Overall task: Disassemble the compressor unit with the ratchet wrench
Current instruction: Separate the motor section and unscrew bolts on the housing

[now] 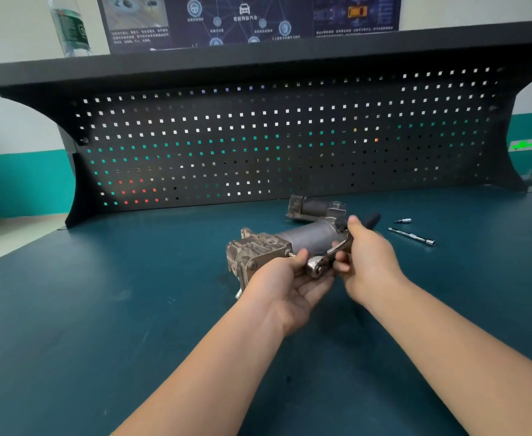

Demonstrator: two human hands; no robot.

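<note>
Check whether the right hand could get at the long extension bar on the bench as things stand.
Probably yes, once free. The extension bar lies in the open on the bench, right of the right hand, nothing between them. But that hand grips the ratchet handle, so it must let go first.

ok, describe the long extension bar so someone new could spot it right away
Start at the dark teal workbench top and go right of the grey cylindrical compressor unit that the hands are working on. The slim chrome extension bar lies flat there, slanting. It is far longer than the short silver bit lying apart just behind it.
</note>
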